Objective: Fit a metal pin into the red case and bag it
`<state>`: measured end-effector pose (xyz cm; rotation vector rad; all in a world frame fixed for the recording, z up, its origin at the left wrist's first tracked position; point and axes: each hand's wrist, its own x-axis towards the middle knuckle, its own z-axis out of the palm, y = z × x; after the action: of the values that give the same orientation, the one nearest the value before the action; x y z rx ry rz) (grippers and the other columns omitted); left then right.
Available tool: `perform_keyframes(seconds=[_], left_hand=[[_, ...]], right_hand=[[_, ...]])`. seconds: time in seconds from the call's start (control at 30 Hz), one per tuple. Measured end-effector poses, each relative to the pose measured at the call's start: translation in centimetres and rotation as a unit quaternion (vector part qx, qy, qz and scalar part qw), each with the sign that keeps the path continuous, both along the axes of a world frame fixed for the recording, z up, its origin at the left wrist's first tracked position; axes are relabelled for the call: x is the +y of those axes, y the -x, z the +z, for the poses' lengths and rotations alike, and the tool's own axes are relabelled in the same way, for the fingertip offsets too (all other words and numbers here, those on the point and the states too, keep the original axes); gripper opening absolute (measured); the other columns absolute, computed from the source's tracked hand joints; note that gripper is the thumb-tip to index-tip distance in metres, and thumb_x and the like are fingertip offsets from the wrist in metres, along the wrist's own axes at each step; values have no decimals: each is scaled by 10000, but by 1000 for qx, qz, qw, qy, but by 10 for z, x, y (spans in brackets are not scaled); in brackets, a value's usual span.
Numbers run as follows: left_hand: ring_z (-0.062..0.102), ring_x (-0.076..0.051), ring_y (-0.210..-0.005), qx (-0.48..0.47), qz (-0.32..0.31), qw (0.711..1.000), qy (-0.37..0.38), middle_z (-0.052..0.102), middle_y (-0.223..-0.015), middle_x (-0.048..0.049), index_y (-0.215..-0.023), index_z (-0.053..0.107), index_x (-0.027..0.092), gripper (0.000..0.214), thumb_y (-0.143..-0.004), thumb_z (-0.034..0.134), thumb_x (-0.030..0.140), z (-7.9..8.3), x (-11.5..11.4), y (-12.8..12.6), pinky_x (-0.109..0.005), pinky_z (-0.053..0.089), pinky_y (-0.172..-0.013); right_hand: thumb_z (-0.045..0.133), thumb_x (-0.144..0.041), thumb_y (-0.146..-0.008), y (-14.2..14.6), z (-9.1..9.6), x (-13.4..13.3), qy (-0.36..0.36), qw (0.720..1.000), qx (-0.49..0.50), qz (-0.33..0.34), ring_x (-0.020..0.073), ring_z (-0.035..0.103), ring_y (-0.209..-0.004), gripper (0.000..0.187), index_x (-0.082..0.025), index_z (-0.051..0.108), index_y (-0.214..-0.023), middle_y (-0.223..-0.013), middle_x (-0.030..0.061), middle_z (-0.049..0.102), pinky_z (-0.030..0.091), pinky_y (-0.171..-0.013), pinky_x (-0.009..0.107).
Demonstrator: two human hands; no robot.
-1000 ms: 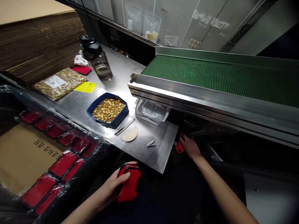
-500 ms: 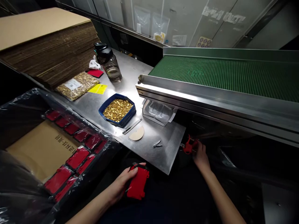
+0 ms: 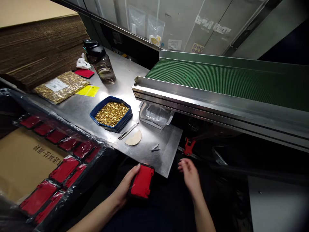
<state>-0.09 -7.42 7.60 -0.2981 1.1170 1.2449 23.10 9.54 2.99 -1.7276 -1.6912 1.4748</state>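
My left hand (image 3: pixel 126 185) grips a red and black rectangular case (image 3: pixel 142 182) just below the front edge of the steel table (image 3: pixel 120 87). My right hand (image 3: pixel 189 175) hovers to the right of the case with fingers loosely spread and nothing in it. A red clamp-like tool (image 3: pixel 188 147) hangs in the dark space just beyond my right hand, under the conveyor. On the table a blue tray (image 3: pixel 111 114) holds small gold-coloured parts, with a thin metal strip (image 3: pixel 128 130), a tan half-disc (image 3: pixel 134 139) and small tweezers (image 3: pixel 155 148) in front of it.
A green conveyor belt (image 3: pixel 217 79) in a steel frame runs off to the right. A plastic-lined box of red cases (image 3: pixel 53 161) sits at my left. A stack of flat cardboard (image 3: pixel 36 45), a bag of gold parts (image 3: pixel 60 86), a dark bottle (image 3: pixel 100 61) and a clear plastic tub (image 3: pixel 155 115) stand farther back.
My right hand let go of the red clamp-like tool and drew back toward me. My left hand brought the red case up closer to the table's edge.
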Motion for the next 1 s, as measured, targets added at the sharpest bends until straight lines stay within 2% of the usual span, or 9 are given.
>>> perform_keyframes(seconds=[0.07, 0.1, 0.2, 0.3, 0.4, 0.5, 0.6, 0.8, 1.0], left_hand=[[674, -179, -687, 29, -7, 1000, -7, 756, -855, -71, -1069, 701, 155, 509, -852, 716, 615, -3, 10, -9, -282, 552, -662], [672, -181, -704, 45, -15, 999, -27, 751, -864, -66, -1068, 695, 164, 510, -858, 702, 629, -6, 14, -13, -285, 548, -675], [692, -230, -887, 105, -72, 985, -113, 751, -997, -76, -1131, 672, 187, 512, -884, 662, 636, -11, 24, -22, -332, 546, -821], [673, -253, -989, 303, -138, 931, -148, 723, -1169, -98, -1290, 607, 209, 526, -935, 606, 597, -11, 34, -13, -359, 529, -880], [647, -233, -942, 535, -152, 818, -148, 703, -1137, -95, -1247, 624, 203, 411, -979, 564, 508, -6, 57, 16, -338, 512, -824], [618, -219, -914, 603, -162, 761, -173, 695, -938, -70, -945, 698, 185, 275, -992, 559, 418, 2, 105, 52, -352, 486, -882], [628, -216, -989, 648, -186, 716, -182, 700, -1013, -78, -989, 706, 168, 228, -1002, 565, 347, 10, 168, 81, -405, 480, -976], [673, -236, -1036, 683, -272, 668, -116, 694, -1163, -105, -1112, 677, 150, 275, -955, 683, 376, 14, 253, 112, -449, 579, -919], [678, -217, -1032, 680, -328, 653, -57, 668, -1228, -95, -1198, 657, 144, 288, -1019, 586, 357, 4, 270, 126, -418, 585, -917]], right_hand=[[469, -765, -917, 21, 17, -48, 104, 987, 77, 93, 265, 744, -827, 704, -147, 690, -1171, -974, 135, 757, 603, -772, 392], [484, -780, -912, 30, 24, -69, 195, 961, 151, 123, 271, 747, -921, 758, -164, 624, -1330, -1079, 141, 751, 602, -822, 404], [603, -727, -894, 49, 31, -103, 261, 933, 238, 66, 275, 661, -1219, 803, -259, 438, -1525, -1389, 115, 646, 549, -996, 396], [675, -698, -851, 52, 24, -98, 223, 950, 220, -16, 296, 667, -1208, 807, -209, 467, -1459, -1355, 127, 673, 547, -995, 382], [670, -744, -808, 46, 12, -76, 163, 978, 121, -41, 305, 743, -989, 823, -170, 471, -1364, -1090, 119, 767, 583, -842, 372], [564, -790, -841, 45, 8, -59, 124, 992, 24, -16, 295, 758, -803, 794, -208, 415, -1362, -947, 72, 775, 573, -714, 368], [456, -816, -872, 51, 14, -51, 91, 994, -51, 43, 317, 756, -751, 795, -224, 379, -1397, -897, 64, 774, 550, -699, 392], [230, -811, -931, 48, 34, -49, 14, 969, -217, 119, 390, 744, -859, 797, -233, 394, -1454, -925, 123, 783, 491, -807, 484], [393, -818, -885, 4, -3, -71, -33, 994, -55, -92, 240, 658, -544, 712, -256, 474, -1313, -680, 5, 690, 507, -565, 346]])
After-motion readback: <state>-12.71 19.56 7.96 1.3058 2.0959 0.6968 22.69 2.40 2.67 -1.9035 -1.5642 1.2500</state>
